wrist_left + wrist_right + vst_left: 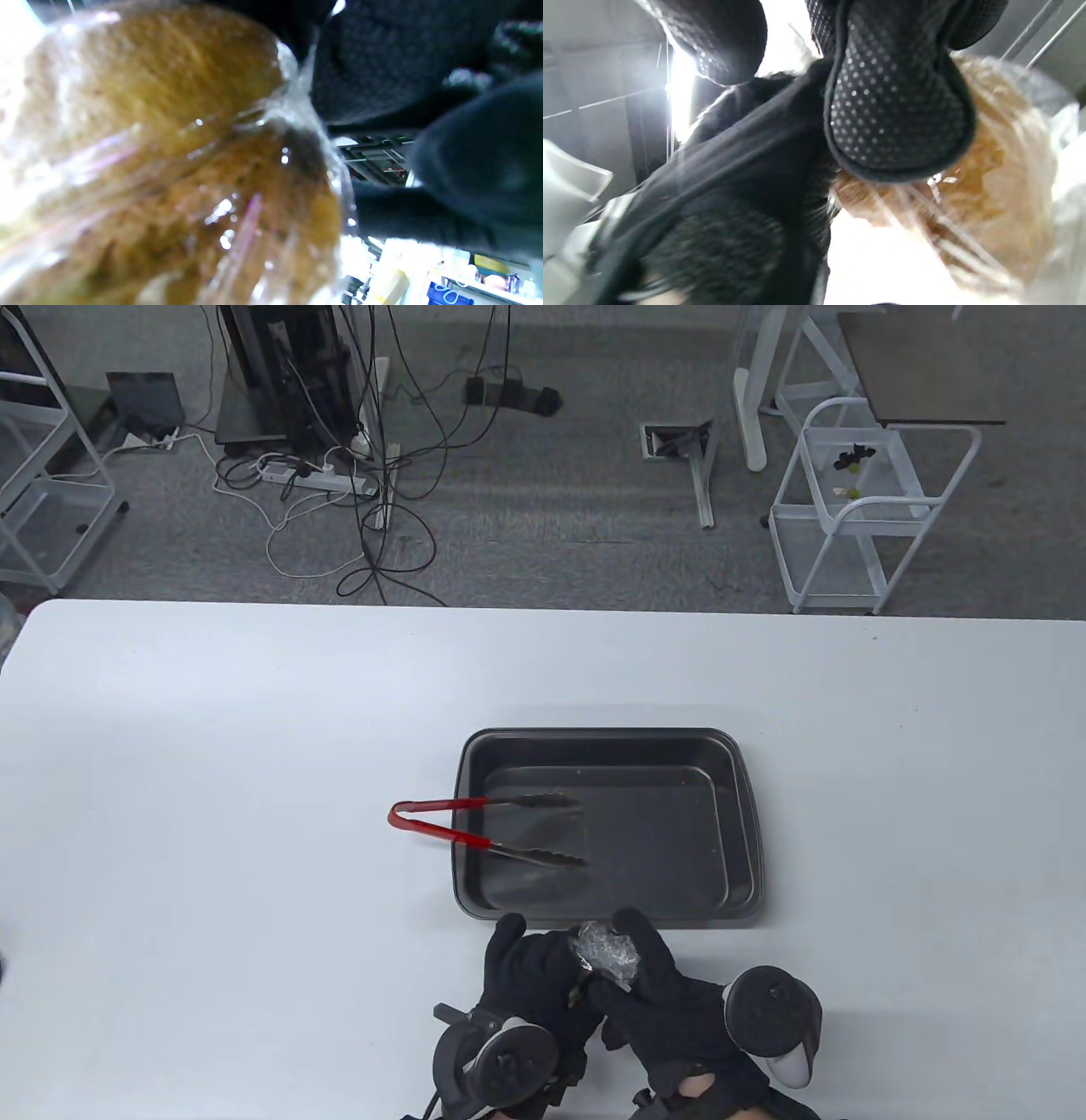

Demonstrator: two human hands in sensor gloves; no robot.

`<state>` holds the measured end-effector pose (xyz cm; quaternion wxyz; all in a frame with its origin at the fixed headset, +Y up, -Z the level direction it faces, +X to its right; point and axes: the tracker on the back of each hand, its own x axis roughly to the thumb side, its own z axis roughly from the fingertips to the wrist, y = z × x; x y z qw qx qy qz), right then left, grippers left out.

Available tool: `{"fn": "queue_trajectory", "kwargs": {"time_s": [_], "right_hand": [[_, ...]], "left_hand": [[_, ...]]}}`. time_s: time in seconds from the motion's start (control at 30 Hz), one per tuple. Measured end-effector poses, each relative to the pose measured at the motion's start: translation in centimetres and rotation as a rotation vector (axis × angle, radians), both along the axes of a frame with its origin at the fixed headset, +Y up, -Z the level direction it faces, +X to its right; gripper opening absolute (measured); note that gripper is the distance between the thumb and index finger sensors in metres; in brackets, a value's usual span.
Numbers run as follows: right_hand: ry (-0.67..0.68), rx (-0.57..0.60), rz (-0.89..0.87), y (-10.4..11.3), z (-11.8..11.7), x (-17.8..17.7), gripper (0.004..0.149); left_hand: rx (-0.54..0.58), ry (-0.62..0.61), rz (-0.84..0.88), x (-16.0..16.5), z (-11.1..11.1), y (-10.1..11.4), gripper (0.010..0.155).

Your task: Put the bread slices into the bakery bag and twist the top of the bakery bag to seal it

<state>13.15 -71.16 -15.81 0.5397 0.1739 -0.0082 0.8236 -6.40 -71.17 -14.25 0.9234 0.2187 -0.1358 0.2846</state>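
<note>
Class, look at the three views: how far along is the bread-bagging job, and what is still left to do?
Done: the baking tray holds only the tongs, and the bread sits inside the clear bag. In hand: the left hand and right hand both grip the bag's gathered top. Left: finishing the twist, whose tightness cannot be judged.

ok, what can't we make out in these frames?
- Bread slice count: blurred behind the clear plastic bakery bag in the left wrist view.
- Bag body: table view shows only the crumpled top; the black-gloved left hand and right hand cover the rest.
- Whether the twist is finished: hidden by fingers in the right wrist view.
</note>
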Motion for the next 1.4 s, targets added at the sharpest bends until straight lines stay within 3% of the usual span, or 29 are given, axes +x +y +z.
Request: {"fn": "queue_trajectory", "kwargs": {"time_s": [0.13, 0.23, 0.3, 0.37, 0.47, 0.53, 0.6, 0.67, 0.7, 0.8, 0.97, 1.03, 1.07, 1.1, 1.2, 1.3, 1.4], "right_hand": [[-0.181, 0.055, 0.165, 0.2, 0.7, 0.2, 0.080], [-0.240, 0.081, 0.133, 0.4, 0.9, 0.2, 0.063], [-0.214, 0.057, 0.121, 0.3, 0.7, 0.3, 0.055], [-0.153, 0.010, -0.002, -0.2, 0.3, 0.4, 0.045], [-0.032, -0.062, -0.141, -1.0, -0.7, 0.7, 0.042], [-0.009, -0.048, -0.159, -1.0, -1.1, 0.9, 0.041], [-0.056, 0.075, -0.101, -0.5, -1.2, 1.2, 0.041], [0.016, 0.173, -0.018, 0.1, -1.4, 1.2, 0.041], [0.013, 0.153, 0.014, 0.2, -1.3, 1.4, 0.041], [0.032, 0.167, -0.063, 0.7, -0.8, 1.8, 0.048], [0.112, 0.173, 0.112, 0.6, -0.4, 0.7, 0.065], [0.084, 0.188, 0.169, 0.6, -0.3, 0.5, 0.062], [0.056, 0.209, 0.154, 0.7, -0.3, 0.7, 0.053], [0.032, 0.221, 0.138, 0.8, -0.5, 0.9, 0.043], [0.087, 0.212, 0.137, 0.7, -1.0, 1.5, 0.041], [0.040, 0.219, 0.068, 0.8, -1.3, 2.1, 0.041], [-0.038, 0.260, 0.125, 1.1, -1.4, 2.9, 0.042]], "left_hand": [[0.071, 0.038, -0.083, 0.4, 0.7, 0.5, 0.056], [0.100, 0.044, -0.119, 0.9, 1.1, 0.7, 0.056], [0.080, 0.044, -0.092, 0.7, 1.2, 0.8, 0.056], [0.066, 0.037, -0.067, 0.4, 1.1, 0.9, 0.056], [0.049, -0.001, -0.037, -0.1, 0.9, 0.9, 0.056], [-0.015, -0.027, 0.022, -0.6, 0.4, 0.8, 0.055], [-0.116, -0.093, 0.175, -1.3, -0.1, 0.5, 0.054], [-0.181, -0.126, 0.228, -1.9, -0.6, 0.3, 0.053], [-0.197, -0.147, 0.255, -2.1, -0.8, 0.1, 0.053], [-0.181, -0.157, 0.252, -2.5, -1.0, 0.1, 0.053], [-0.105, -0.132, 0.129, -1.8, -0.5, 0.5, 0.053], [-0.122, -0.154, 0.131, -1.5, -0.5, 0.3, 0.053], [-0.125, -0.159, 0.133, -1.7, -0.6, 0.2, 0.053], [-0.139, -0.184, 0.151, -1.8, -0.8, 0.2, 0.053], [-0.252, -0.340, 0.260, -2.0, -1.5, -0.1, 0.052], [-0.377, -0.492, 0.357, -2.2, -2.3, -0.8, 0.051], [-0.463, -0.569, 0.474, -2.7, -3.0, -1.5, 0.049]]}}
